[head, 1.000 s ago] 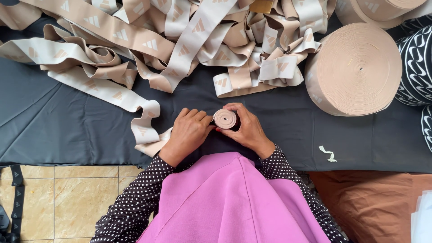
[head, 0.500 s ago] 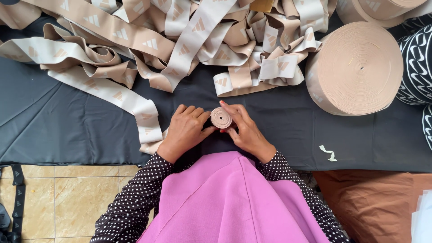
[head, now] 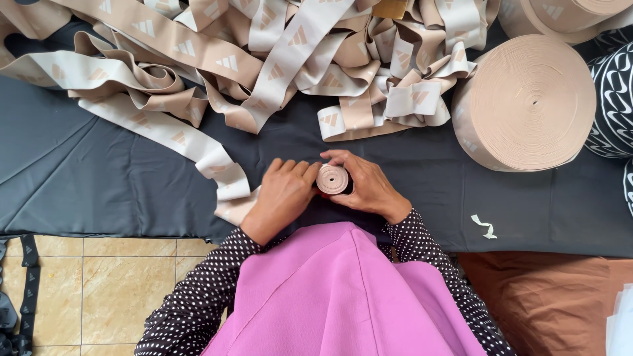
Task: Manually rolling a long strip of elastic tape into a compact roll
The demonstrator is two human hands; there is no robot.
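Observation:
A small roll of beige elastic band (head: 332, 178) stands on edge on the dark grey cloth (head: 119, 178), held between both hands. My right hand (head: 366, 186) wraps around its right side with fingers curled over the top. Flat against its left side rests my left hand (head: 283, 194), lying on the loose band (head: 198, 142) that feeds in from the left. That band runs back to a tangled heap of beige printed elastic (head: 264, 59) across the top.
A large finished beige roll (head: 527, 102) lies at the right, another (head: 567, 13) at the top right. Black-and-white patterned rolls (head: 613, 99) sit at the right edge. A small band scrap (head: 484, 227) lies on the cloth. Tiled floor (head: 112, 283) shows lower left.
Both hands have turned the small roll between them, and the loose band by my left hand has shifted slightly. The heap and large rolls have not moved.

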